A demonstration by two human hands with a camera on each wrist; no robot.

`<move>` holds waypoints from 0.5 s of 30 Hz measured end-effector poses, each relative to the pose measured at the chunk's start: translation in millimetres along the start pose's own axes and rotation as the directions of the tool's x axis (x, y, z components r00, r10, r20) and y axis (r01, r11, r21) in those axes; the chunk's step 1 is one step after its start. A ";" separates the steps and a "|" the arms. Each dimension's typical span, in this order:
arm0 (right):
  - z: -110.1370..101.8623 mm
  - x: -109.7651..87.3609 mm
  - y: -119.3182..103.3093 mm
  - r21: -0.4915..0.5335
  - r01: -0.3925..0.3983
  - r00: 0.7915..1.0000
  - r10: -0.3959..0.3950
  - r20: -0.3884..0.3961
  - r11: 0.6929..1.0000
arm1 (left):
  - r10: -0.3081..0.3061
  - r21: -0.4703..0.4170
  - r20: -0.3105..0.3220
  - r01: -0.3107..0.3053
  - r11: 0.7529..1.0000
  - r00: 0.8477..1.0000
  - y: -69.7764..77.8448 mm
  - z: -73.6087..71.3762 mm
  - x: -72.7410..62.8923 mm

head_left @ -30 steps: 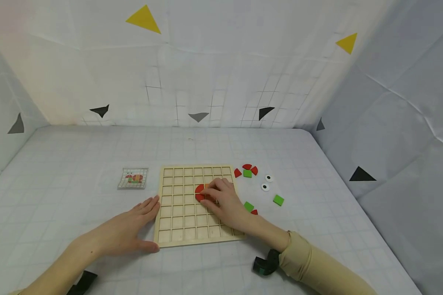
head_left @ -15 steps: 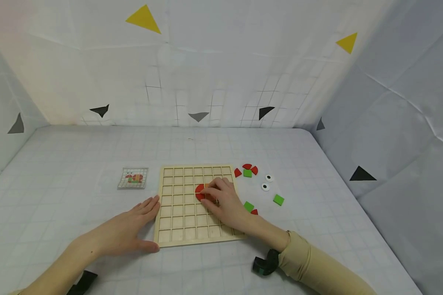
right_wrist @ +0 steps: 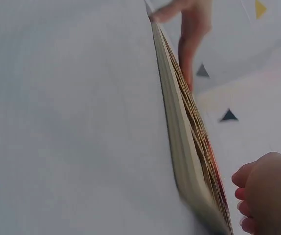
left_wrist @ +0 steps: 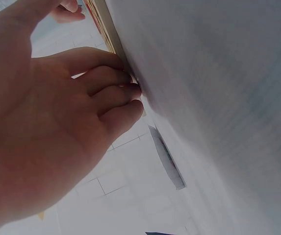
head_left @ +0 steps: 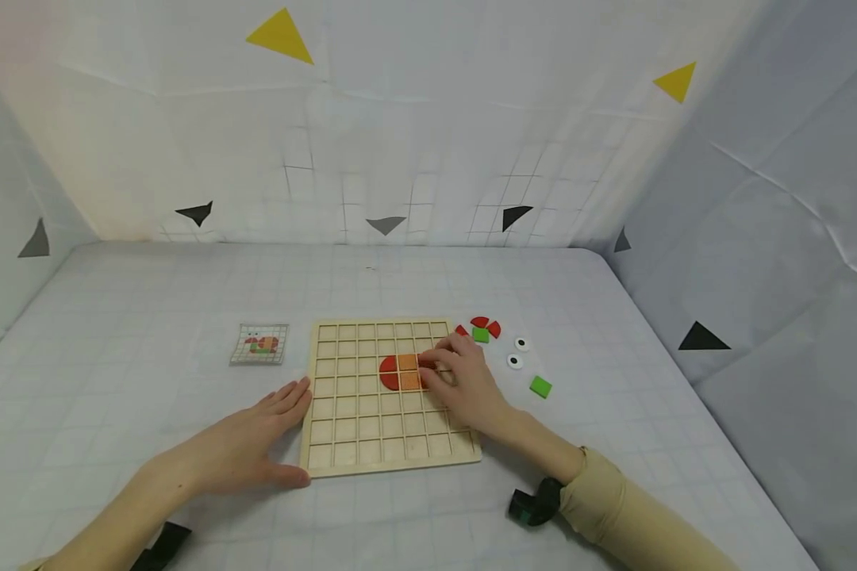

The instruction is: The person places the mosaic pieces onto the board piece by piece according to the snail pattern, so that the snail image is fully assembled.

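Note:
A square wooden grid board (head_left: 343, 428) lies on the table, seen in the head view. Two red quarter-round pieces (head_left: 388, 373) and two orange squares (head_left: 408, 371) sit in its cells, with red showing to their right. Above that red hovers or rests my right hand (head_left: 467, 388), thumb and index finger slightly apart; nothing is visibly pinched. The right wrist view shows its bent fingertips (right_wrist: 243, 196) beside the board. My left hand (head_left: 250, 444) lies along the board's left edge with straight fingers touching it and the thumb at the near corner.
Left of the board lies a small picture card (head_left: 259, 344). To the right are loose red quarter-rounds (head_left: 495, 328), a green square (head_left: 480, 335), another green square (head_left: 540, 387) and two white eye discs (head_left: 515, 362). White sheeting rises behind the table.
My right hand has moved right across the board, uncovering the orange squares. It now covers the green and red pieces near the board's right edge. The left hand stays put.

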State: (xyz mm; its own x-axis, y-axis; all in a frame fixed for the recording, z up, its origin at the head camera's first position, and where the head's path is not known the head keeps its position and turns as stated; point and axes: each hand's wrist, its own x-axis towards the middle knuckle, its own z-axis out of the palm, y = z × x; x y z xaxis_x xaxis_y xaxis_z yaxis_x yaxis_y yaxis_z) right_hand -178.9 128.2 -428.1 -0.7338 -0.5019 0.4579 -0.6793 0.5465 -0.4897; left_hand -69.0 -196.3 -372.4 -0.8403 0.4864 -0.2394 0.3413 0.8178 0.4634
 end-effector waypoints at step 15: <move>-51.4 -9.6 78.7 -0.133 -0.401 0.914 0.388 -0.118 0.906 | 0.004 0.005 -0.008 -0.004 1.000 1.000 0.5 0.4 -0.2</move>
State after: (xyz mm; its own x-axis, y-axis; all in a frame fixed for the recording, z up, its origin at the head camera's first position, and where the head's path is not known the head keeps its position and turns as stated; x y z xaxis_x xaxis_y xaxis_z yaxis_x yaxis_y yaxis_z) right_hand -225.1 210.5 -432.8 -0.9338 -0.1680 0.3160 -0.3203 0.7861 -0.5286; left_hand -68.6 -195.9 -372.4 -0.8422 0.4871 -0.2312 0.3467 0.8176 0.4597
